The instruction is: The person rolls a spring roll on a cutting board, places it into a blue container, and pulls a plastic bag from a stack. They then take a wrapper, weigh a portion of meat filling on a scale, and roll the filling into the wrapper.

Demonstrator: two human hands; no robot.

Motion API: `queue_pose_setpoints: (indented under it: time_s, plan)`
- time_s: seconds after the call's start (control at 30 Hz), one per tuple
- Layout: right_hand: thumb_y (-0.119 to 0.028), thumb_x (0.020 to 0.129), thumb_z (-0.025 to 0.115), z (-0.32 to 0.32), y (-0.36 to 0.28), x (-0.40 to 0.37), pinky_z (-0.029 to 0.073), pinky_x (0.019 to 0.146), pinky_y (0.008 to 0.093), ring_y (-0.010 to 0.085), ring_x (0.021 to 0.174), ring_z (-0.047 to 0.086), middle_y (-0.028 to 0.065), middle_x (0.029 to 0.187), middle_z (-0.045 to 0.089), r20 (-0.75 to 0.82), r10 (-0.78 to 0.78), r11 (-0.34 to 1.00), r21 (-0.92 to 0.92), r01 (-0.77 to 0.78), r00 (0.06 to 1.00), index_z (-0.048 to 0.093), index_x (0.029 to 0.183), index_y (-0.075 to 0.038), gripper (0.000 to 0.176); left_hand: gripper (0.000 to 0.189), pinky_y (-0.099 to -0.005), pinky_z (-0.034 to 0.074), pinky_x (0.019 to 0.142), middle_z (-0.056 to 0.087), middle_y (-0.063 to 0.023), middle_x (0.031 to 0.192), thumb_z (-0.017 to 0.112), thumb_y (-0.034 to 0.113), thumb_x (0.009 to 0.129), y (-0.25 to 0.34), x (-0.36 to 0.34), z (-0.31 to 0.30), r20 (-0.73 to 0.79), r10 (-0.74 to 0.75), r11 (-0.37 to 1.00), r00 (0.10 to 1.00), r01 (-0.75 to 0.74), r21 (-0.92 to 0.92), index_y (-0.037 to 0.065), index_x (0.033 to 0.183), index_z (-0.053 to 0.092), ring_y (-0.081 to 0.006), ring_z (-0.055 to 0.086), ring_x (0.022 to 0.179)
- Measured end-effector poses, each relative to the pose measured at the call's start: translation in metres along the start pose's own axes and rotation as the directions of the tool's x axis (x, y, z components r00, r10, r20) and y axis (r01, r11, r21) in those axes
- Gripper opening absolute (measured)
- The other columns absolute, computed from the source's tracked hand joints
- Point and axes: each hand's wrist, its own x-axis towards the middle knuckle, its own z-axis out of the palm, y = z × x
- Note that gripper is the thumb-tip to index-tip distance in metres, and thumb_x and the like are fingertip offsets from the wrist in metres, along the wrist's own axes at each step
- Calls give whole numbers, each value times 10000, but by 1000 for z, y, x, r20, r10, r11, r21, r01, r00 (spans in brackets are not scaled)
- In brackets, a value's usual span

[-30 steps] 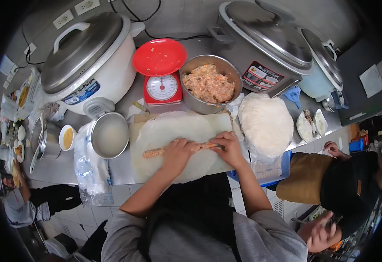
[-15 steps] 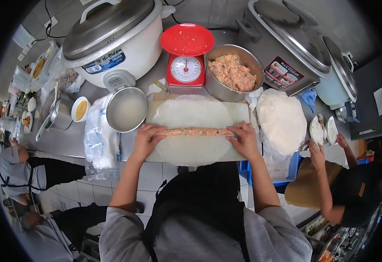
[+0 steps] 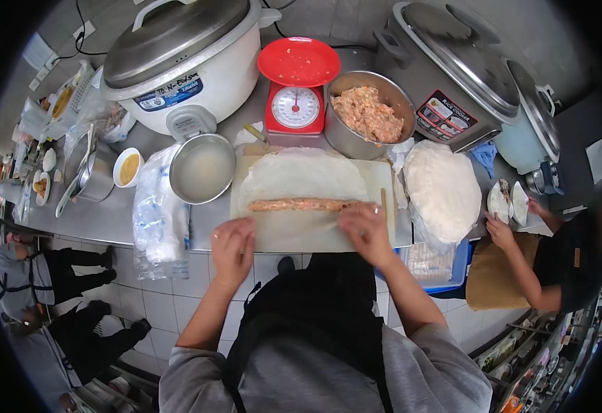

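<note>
Here we are over a pale, rectangular board [image 3: 378,173], and across it lies a round, thin, whitish wrapper sheet [image 3: 304,172], with a long, orange-pink roll of minced filling [image 3: 297,204] stretched straight over its middle. Our left hand [image 3: 234,249] hangs near the board's left front corner, fingers loosely curled, nothing showing in it, though we cannot tell whether thumb and fingertips meet. Our right hand [image 3: 368,234] is bent just in front of the filling's right end, blurred; whether it touches or pinches anything there, we cannot tell. Beyond the board stand a deep steel pot [image 3: 349,140] of the same-looking mince and a red dial scale [image 3: 295,109]; a white, rounded mass in clear plastic [image 3: 445,189] sits to the right. We judge the sheet light, limp and easy to tear, best taken lightly by its near edge with both hands spread wide. The filling looks soft, moist and slippery, likely to squash or break, so it wants even support under its whole length, never a pinch mid-roll.
</note>
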Motion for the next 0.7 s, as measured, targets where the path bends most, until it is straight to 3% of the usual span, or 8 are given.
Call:
queue_pose_setpoints:
  time_s: [0.1,0.17,0.3,0.4,0.5,0.53,0.7]
  plan:
    - [-90,794,688,4,26,45,378,788,384,267,886,596,61,918,677,-42,126,988,-79,-130,991,662,856,-109,71,311,-395,456,831,644,-74,1023,692,14,700,7,-5,26,-32,287,955,957,-289,-73,79,1003,665,-273,610,943]
    - [-104,814,668,13,44,65,381,748,401,298,806,597,75,861,664,-61,85,993,-76,-90,995,640,853,-106,48,355,-397,458,853,633,-64,1068,673,28,711,21,11,40,139,339,941,930,-333,-66,64,1064,647,-265,595,992]
    - [-83,792,646,24,59,73,390,729,403,307,787,591,82,821,635,28,113,986,-126,-109,993,632,846,-94,57,395,-400,447,898,608,-55,1139,651,78,756,16,44,72,218,289,952,932,-303,34,81,1150,618,-248,568,1052]
    - [-44,724,641,25,58,71,410,722,397,296,811,583,82,814,611,-28,-61,933,-357,47,998,643,863,-85,145,412,-396,437,916,599,-57,1142,657,132,769,7,48,89,257,263,957,930,-285,50,93,1176,610,-244,559,1052]
    - [-20,664,636,17,37,63,433,725,396,281,859,582,68,814,591,85,-169,972,-153,180,982,646,930,-77,272,403,-390,434,905,598,-55,1099,677,192,763,2,50,92,329,236,963,914,-266,48,100,1151,620,-242,562,1021]
    - [-31,683,649,15,30,60,461,751,387,273,892,580,74,865,588,249,-181,978,-57,201,951,633,983,-52,301,399,-387,435,897,598,-53,1079,681,205,760,1,53,92,361,219,968,907,-248,35,103,1142,623,-239,563,1010]
    - [-100,726,657,31,10,47,478,809,386,273,953,574,102,954,567,340,-29,972,-208,106,940,635,979,-34,263,357,-377,437,845,592,-31,1008,696,241,747,2,65,91,444,174,977,879,-210,33,131,1082,638,-223,568,964]
